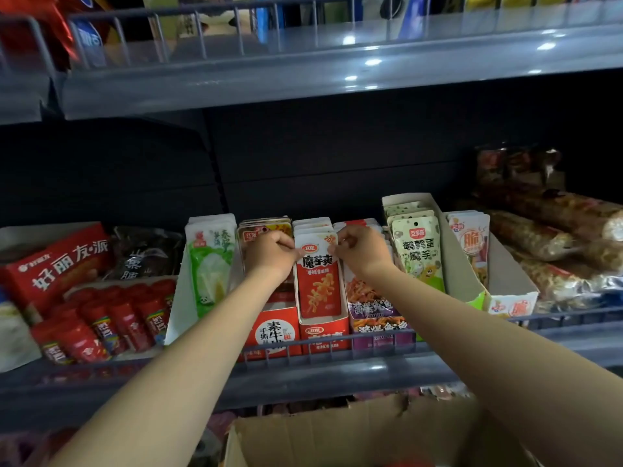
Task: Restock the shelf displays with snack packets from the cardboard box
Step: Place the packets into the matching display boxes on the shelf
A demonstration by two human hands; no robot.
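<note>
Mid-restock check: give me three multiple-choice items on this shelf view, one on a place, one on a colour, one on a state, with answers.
1. Where is the cardboard box?
A. Below the shelf, at the bottom of the view
B. On the upper shelf
C. Left of the red packets

2. What main colour is the front packet between the hands?
A. Blue
B. Red-orange
C. Black

3. What are the left hand and right hand doing?
A. Hanging idle
B. Both inside the box
C. Pinching the packet's top corners

Answers: 1 A, the box sits beneath the shelf rail; 2 B, its face is red-orange; 3 C, fingers meet at both corners.
</note>
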